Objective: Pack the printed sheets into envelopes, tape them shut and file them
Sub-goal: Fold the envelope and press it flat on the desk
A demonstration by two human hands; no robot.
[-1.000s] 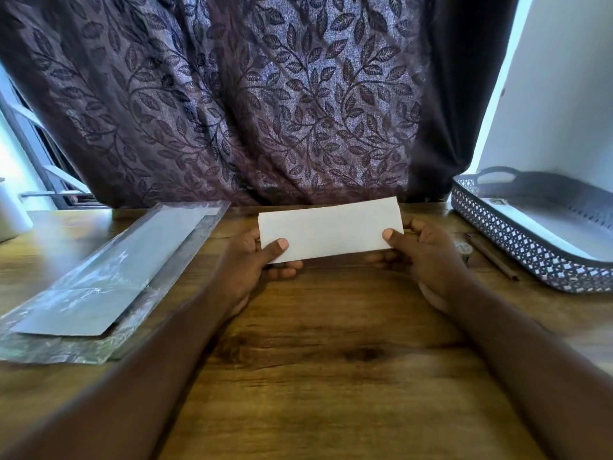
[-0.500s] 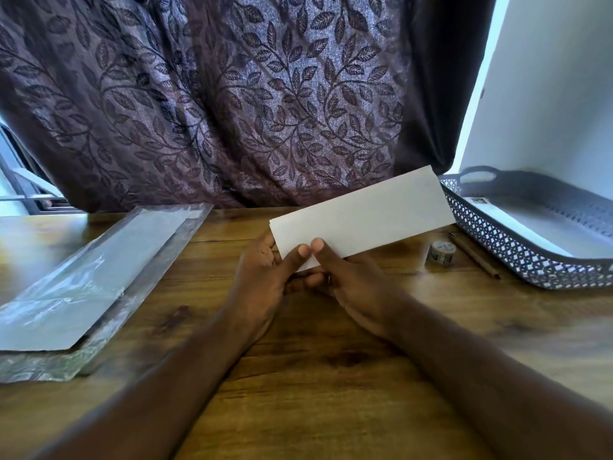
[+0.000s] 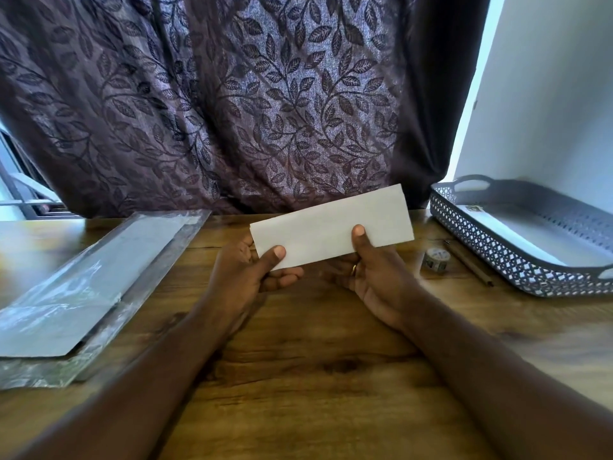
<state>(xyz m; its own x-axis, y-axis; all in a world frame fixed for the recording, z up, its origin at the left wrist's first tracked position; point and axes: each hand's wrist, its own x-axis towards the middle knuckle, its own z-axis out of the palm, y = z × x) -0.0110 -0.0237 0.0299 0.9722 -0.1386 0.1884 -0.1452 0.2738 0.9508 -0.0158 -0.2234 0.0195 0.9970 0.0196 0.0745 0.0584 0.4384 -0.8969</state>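
Head view. Two bare hands hold one white oblong paper envelope (image 3: 331, 227) in the air above the brown wood-grain table (image 3: 315, 376), toward its far edge, in front of a dark purple leaf-patterned curtain (image 3: 232, 104). The envelope is tilted, its right end higher than its left.

The left hand (image 3: 242, 277) pinches the lower left corner, with the thumb on the near face and the fingers curled behind. The right hand (image 3: 374, 280) grips the lower edge near the middle, thumb pressed flat on the near face and fingers underneath. A thin gold-coloured ring (image 3: 354, 269) sits on one finger. The near face of the envelope is blank. Flap open or sealed: cannot tell.

Left of the hands, a clear crinkled plastic packet (image 3: 99, 293) lies flat on the table with pale flat paper inside. It is well apart from the envelope.

Right of the hands, a small round roll of patterned tape (image 3: 435, 259) sits on the table. Just beside it a thin brown pencil-like stick (image 3: 469, 263) lies on a diagonal. Next to the stick is a grey perforated plastic tray (image 3: 491, 257) with handle cut-outs. A flat white sheet (image 3: 547, 240) lies inside it, with a small dark mark at its far corner. A plain white wall (image 3: 547, 94) rises behind the tray.
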